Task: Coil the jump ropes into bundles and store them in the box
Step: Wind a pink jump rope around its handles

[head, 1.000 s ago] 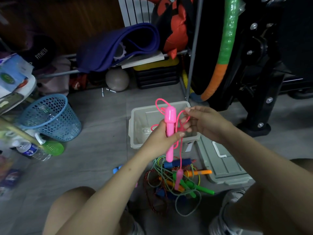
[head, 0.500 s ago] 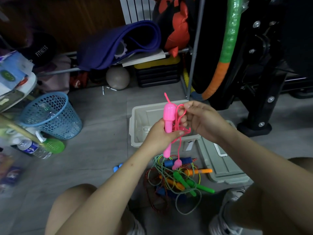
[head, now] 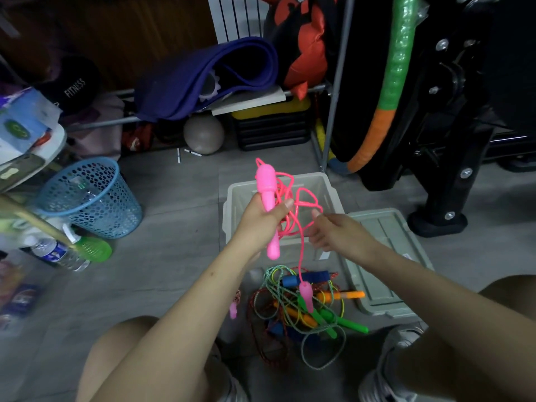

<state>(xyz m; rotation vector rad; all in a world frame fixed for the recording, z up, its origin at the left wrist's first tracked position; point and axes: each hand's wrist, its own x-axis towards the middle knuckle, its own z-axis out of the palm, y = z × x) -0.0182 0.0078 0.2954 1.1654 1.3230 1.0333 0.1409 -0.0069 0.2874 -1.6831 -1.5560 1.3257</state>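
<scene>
Grey floor [head: 174,256], pink jump rope [head: 268,198] in left hand [head: 261,219] fingers

Surface: grey tiled floor [head: 174,256] | carried: open grey box [head: 232,204], its lid [head: 385,256] just beside | jump rope pile [head: 307,309] is heaped nearer | blue mesh basket [head: 87,198], water bottle [head: 55,253], grey ball [head: 203,133] are set well apart

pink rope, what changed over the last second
The right hand has let go of the loops by the pink handle and dropped lower, reaching for the hanging cord. The second pink handle dangles over the rope pile. The left hand keeps gripping the handle and loops; box and lid unmoved.
</scene>
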